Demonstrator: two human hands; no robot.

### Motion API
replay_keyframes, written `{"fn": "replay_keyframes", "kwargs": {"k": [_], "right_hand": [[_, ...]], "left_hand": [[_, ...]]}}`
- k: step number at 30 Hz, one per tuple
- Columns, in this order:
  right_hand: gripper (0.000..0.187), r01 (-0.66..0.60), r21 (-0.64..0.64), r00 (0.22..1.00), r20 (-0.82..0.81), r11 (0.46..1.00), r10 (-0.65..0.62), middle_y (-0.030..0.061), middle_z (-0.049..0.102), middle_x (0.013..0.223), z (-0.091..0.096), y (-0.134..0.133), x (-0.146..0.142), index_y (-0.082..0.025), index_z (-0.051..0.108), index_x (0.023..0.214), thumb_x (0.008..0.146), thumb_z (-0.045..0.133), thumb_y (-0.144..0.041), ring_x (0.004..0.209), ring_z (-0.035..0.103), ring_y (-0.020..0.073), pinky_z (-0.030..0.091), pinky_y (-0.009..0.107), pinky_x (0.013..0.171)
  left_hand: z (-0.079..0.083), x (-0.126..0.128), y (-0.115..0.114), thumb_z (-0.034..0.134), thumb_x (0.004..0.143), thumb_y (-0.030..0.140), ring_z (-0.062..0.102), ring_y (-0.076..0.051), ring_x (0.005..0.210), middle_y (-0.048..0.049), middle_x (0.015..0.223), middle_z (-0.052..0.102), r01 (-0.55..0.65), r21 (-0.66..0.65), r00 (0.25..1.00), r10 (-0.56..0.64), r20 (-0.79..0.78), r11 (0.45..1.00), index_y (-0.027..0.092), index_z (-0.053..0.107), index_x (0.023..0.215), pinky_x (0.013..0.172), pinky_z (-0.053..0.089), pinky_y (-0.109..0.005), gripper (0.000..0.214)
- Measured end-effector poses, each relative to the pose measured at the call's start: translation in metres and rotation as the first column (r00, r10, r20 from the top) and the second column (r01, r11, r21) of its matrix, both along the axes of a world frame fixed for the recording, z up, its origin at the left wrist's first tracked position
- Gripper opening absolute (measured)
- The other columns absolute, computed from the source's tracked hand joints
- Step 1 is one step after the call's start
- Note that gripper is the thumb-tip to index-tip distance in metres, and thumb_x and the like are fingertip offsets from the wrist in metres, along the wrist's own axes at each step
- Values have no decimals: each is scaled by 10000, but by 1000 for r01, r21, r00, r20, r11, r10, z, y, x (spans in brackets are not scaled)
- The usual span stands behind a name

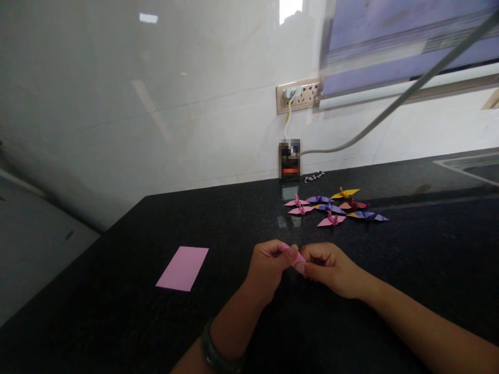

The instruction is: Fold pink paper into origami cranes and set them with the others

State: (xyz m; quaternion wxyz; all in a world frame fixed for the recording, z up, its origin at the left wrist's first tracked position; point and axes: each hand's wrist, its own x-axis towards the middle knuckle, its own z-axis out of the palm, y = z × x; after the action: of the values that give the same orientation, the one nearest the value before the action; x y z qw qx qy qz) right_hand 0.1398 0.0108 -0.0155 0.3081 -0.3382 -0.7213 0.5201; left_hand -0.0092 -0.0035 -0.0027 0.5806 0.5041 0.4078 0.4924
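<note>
Between my two hands is a small piece of folded pink paper [299, 258], partly covered by my fingers. My left hand [270, 265] pinches it with the thumb on top, and a dark bangle circles that wrist. From the other side, my right hand [328, 266] grips the paper's right end between thumb and fingers. Both hands are above the dark countertop [132, 322]. Behind them stands a group of folded paper cranes [331, 221] in pink, purple, yellow and red. Off to the left lies a flat pink sheet of paper [183, 268].
A phone-like upright object [290, 160], blurred out, leans on the white wall [202, 104] with cables attached. Beside it lies a beaded strand [314, 176]. A socket panel [307, 93] is above, and a thick grey cable [405, 98] crosses the upper right. The sink edge [463, 169] shows at far right.
</note>
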Motion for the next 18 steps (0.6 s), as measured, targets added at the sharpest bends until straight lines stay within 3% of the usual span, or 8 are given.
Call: {"fn": "replay_keyframes", "kwargs": {"k": [8, 12, 18], "right_hand": [[273, -25, -10, 1000, 16, 1000, 25, -56, 342, 501, 0, 0, 0, -152, 421, 547, 753, 497, -313, 455, 301, 63, 220, 195, 420], [254, -12, -5, 1000, 10, 1000, 12, -50, 366, 507, -1, 1, 2, -148, 441, 564, 761, 491, -300, 462, 325, 65, 240, 195, 429], [233, 24, -4, 1000, 4, 1000, -24, -44, 395, 535, -4, 2, -1, -147, 480, 640, 780, 468, -334, 475, 357, 65, 275, 184, 433]], "left_hand": [[-8, -3, 1, 472, 751, 381, 462, -90, 511, -11, 545, 535, -48, -15, 999, 48, -9, 999, 113, 583, 582, 534, 363, -227, 336], [-4, -1, 1, 441, 765, 391, 482, -101, 513, -18, 538, 542, -4, -42, 1000, 5, 21, 999, 112, 599, 608, 536, 374, -238, 357], [-2, -4, 4, 574, 677, 327, 498, -101, 542, -19, 572, 583, -137, 33, 989, 139, -49, 990, 120, 604, 581, 558, 383, -231, 231]]}}
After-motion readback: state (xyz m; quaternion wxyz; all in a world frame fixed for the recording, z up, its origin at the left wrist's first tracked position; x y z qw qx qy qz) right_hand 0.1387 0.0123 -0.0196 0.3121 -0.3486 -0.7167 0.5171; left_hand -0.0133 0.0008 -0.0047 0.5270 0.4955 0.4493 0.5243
